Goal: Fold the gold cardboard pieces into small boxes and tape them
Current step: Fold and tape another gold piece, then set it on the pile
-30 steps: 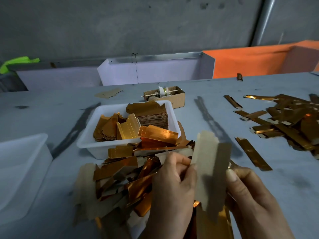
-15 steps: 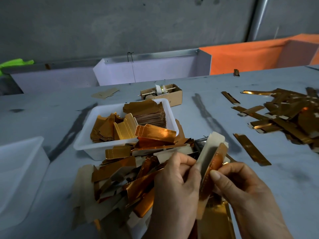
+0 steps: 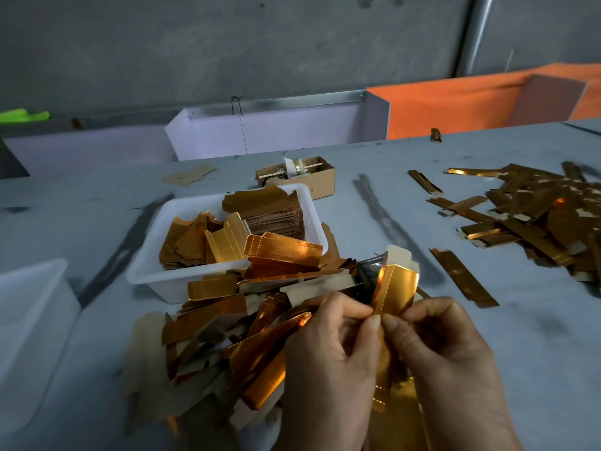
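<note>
Hands, the left hand [image 3: 328, 356] and right hand [image 3: 445, 362], pinched one half-creased gold cardboard piece [image 3: 392, 288] just beside the white tray [image 3: 146, 271], with many flat blanks [image 3: 227, 323] probably left, tape unapplied.

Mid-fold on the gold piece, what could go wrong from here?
1. Both hands, left hand and right hand, pinch the gold piece low down; its free top could crease off the dotted lines.
2. The loose pile lies right beside the left hand and may get knocked or scattered.
</note>
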